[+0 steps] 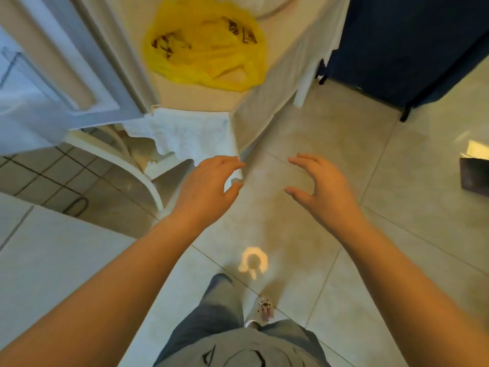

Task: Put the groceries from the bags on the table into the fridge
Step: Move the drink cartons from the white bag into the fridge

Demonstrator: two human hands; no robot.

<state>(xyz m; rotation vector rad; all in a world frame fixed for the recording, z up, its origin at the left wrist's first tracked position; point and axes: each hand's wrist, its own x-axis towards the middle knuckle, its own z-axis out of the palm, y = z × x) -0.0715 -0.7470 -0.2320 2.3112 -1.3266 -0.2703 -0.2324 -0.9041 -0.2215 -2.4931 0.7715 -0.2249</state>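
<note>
Both forearms extended over tiled floor point(344, 144). Left hand point(209, 181) and right hand point(317, 181) level, apart, fingers loosely curved, holding nothing. Yellow plastic bag point(206, 46) lies crumpled on table point(195, 98) ahead, well beyond both hands, nearer left. White tablecloth point(185, 133) corner hangs just past left fingertips. Open fridge door point(79, 75) stands left of table edge. Bare floor stretches right; dark blue furniture point(410, 49) beyond.
</note>
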